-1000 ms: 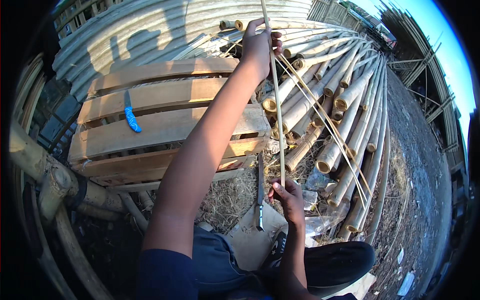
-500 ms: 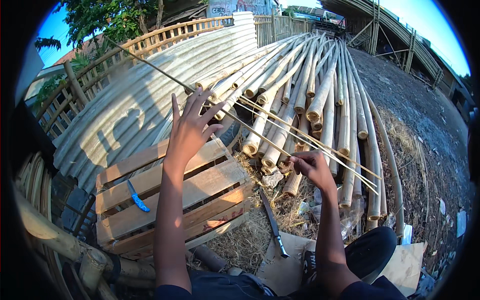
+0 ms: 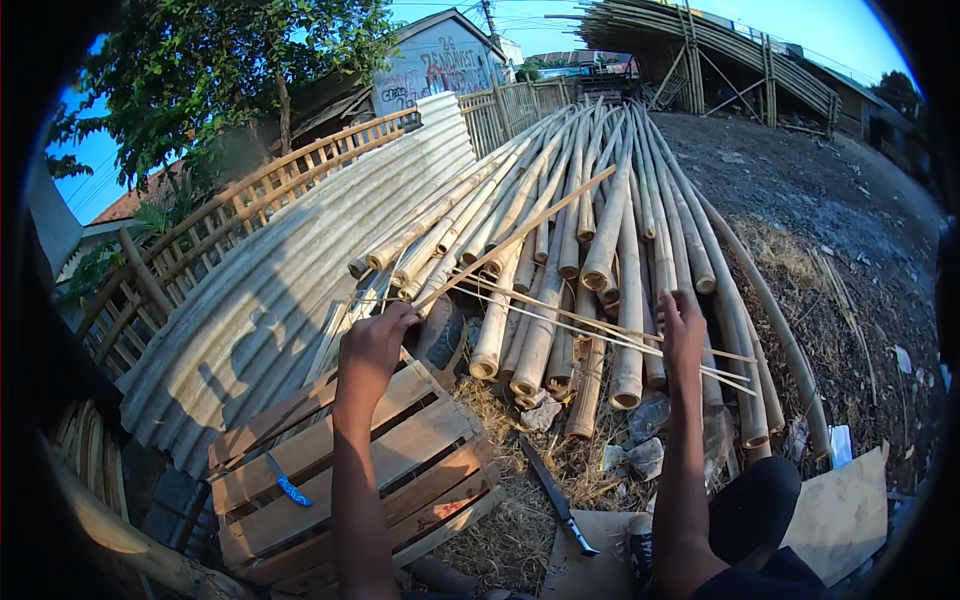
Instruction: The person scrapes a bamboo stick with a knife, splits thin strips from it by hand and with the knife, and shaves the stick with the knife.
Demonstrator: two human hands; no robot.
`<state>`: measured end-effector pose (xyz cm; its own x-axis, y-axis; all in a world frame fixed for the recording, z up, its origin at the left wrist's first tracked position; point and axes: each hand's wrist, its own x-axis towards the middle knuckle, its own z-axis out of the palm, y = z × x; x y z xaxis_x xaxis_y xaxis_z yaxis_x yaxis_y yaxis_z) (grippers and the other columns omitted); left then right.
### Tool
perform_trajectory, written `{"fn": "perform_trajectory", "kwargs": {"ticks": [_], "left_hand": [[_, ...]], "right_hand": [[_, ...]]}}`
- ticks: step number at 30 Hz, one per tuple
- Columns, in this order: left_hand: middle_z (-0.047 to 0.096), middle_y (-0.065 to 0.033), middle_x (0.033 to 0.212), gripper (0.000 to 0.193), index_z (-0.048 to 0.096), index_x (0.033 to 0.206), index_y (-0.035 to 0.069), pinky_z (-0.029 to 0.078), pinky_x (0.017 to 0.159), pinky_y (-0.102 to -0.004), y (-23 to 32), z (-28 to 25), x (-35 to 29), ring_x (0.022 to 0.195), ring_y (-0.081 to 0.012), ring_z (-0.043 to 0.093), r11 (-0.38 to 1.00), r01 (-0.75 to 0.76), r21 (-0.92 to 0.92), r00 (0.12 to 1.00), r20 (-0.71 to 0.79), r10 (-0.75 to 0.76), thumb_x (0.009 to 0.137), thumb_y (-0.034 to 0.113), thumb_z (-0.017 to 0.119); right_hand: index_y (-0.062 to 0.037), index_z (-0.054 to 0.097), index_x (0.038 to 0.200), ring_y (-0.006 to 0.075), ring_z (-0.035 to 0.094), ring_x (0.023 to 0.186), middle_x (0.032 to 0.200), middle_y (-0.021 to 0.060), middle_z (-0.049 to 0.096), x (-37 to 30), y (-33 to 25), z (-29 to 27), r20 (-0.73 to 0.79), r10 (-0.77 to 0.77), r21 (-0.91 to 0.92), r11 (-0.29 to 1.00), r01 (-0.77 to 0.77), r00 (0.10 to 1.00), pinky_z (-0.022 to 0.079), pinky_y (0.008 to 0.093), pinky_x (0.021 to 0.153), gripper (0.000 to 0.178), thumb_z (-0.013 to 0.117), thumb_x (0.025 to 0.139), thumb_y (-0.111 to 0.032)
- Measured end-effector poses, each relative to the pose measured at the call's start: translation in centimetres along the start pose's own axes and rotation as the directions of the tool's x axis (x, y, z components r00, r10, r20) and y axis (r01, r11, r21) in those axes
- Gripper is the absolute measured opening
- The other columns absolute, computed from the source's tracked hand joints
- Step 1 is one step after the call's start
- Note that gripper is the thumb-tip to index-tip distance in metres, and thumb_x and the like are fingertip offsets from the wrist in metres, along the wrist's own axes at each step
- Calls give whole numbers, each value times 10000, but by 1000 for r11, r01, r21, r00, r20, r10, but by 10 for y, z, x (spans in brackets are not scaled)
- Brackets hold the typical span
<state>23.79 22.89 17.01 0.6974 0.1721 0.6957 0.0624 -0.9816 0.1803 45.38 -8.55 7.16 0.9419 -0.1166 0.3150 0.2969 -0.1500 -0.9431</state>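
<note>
My left hand (image 3: 375, 350) is closed on the near end of a long, thin bamboo strip (image 3: 520, 235). That strip slants up and away to the right, over the bamboo poles. My right hand (image 3: 683, 335) is raised with its fingers pointing up and partly apart, and I see nothing held in it. Beside it, several thin split bamboo strips (image 3: 600, 325) lie across the pole ends, some passing behind the hand. A slatted wooden crate (image 3: 400, 440) sits below my left hand, with a blue-handled knife (image 3: 288, 482) on top.
A large stack of bamboo poles (image 3: 630, 300) stretches away ahead. On the ground in front lies a long-bladed knife (image 3: 555, 492) by a cardboard sheet (image 3: 835, 505). Corrugated sheeting (image 3: 290, 290) and a bamboo fence (image 3: 250, 205) run along the left.
My left hand, spread open before, has closed on a strip's end. My right hand has let go of the strip it pinched and risen. The strip now slants away rightward instead of leftward.
</note>
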Motion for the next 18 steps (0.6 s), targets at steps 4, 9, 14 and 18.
{"fn": "perform_trajectory", "kwargs": {"ticks": [4, 9, 14, 18], "left_hand": [[592, -180, 675, 157, 634, 953, 66, 422, 530, -395, 31, 8, 11, 621, -353, 586, 986, 80, -149, 991, 121, -62, 891, 187, 556], [527, -156, 578, 159, 637, 957, 48, 400, 519, -362, 52, -21, 13, 518, -274, 538, 976, 181, -120, 979, 118, -167, 887, 172, 567], [440, -91, 512, 215, 620, 909, 11, 354, 487, -305, 90, -31, 49, 474, -138, 421, 992, 77, -99, 996, 58, -72, 898, 214, 552], [400, -23, 507, 223, 607, 876, 22, 308, 459, -275, 94, -24, 52, 471, -84, 395, 890, 329, -316, 917, 331, -221, 907, 233, 543]], "right_hand": [[-35, 667, 971, 364, 635, 882, 958, 198, 654, -189, 232, 8, 435, 610, -801, 599, -26, 663, 497, 439, 788, 473, 608, 788, -467], [-62, 691, 954, 302, 659, 869, 971, 133, 671, -305, 285, 38, 376, 781, -893, 448, -28, 499, 512, 458, 725, 463, 620, 750, -472], [-116, 661, 1022, 299, 614, 933, 1034, 99, 647, -330, 322, 55, 348, 785, -918, 395, 19, 513, 445, 508, 700, 412, 559, 792, -443], [-74, 662, 1010, 321, 624, 939, 1021, 135, 652, -308, 289, 40, 446, 778, -855, 516, -46, 442, 468, 470, 756, 440, 557, 780, -435]]}}
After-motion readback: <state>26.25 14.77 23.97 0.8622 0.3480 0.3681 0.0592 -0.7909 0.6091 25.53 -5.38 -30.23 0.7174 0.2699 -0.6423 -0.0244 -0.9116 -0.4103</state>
